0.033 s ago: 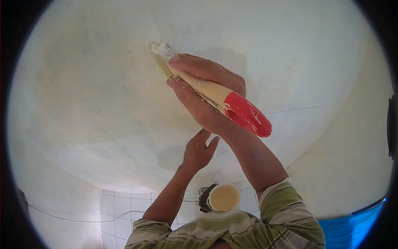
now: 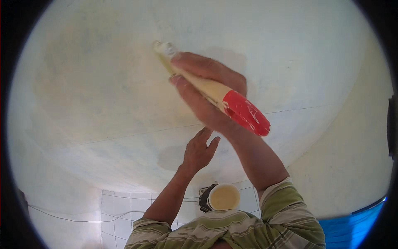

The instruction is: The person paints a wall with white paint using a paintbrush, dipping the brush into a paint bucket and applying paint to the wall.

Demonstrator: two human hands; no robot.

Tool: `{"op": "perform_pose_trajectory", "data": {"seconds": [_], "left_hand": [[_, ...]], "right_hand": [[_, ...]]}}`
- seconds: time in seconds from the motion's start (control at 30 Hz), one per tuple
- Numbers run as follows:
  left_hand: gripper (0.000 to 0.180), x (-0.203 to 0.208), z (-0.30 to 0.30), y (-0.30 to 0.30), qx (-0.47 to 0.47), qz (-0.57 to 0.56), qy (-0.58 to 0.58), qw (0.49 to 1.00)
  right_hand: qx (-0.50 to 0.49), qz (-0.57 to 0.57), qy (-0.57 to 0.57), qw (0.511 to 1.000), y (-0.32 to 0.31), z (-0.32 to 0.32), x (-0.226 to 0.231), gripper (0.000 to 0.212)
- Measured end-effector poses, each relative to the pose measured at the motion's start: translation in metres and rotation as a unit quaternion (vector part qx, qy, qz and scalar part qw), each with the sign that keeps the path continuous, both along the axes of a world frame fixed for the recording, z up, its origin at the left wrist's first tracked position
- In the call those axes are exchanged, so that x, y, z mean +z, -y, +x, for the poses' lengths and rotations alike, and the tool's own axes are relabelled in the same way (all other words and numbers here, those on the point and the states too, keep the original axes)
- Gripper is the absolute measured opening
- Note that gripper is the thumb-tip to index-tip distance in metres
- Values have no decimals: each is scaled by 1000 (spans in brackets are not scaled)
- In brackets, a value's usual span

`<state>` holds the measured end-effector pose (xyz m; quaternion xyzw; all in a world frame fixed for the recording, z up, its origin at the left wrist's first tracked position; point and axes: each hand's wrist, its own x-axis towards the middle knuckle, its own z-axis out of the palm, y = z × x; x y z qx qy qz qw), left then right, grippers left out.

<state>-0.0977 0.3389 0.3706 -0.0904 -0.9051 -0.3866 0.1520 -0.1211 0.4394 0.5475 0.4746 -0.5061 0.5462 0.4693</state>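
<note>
My right hand (image 2: 219, 72) is wrapped round a wide paintbrush (image 2: 213, 88) with a cream handle and a red end, flecked with white paint. The brush slants, its whitish bristle end up and left against the pale wall (image 2: 103, 95), its red end down and right. Below it my left hand (image 2: 195, 154) holds nothing; its thumb stands apart from the fingers and it lies at the wall, the fingertips partly hidden behind my right wrist.
A bucket (image 2: 238, 197) of cream-coloured paint stands on the white tiled floor (image 2: 120, 203), beside a dark object (image 2: 204, 203). A thin cable (image 2: 83, 220) runs along the left. Bright blue material (image 2: 340, 232) shows at the lower right. A thin crack (image 2: 145, 133) crosses the wall.
My right hand and the paintbrush have shifted slightly, the bristle end a little to the right and the red end a little up and left. My left hand stays in place.
</note>
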Motion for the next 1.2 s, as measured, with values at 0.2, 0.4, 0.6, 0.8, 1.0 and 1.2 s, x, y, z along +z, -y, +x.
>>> {"op": "perform_pose_trajectory", "data": {"seconds": [0.2, 0.4, 0.6, 0.8, 1.0, 1.2], "left_hand": [[48, -3, -6, -1, -28, 27, -50, 998], [47, -16, -16, 8, -33, -18, -111, 993], [50, -19, -19, 24, -51, -35, -121, 991], [45, -19, -21, 23, -90, -63, -49, 993], [48, -12, -19, 16, -51, -14, -15, 998], [49, -25, -26, 18, -44, -40, -98, 993]], "right_hand": [[-178, -57, 57, 981, -84, -44, -19, 23], [-294, -119, 48, 947, -95, -40, -23, 23], [-285, -5, -39, 958, 21, -42, -26, 28], [-148, 51, -13, 988, 81, -3, -9, 28], [-95, -48, -125, 986, 39, -41, 34, 23], [-180, -83, 5, 980, -64, -57, 26, 19]]}}
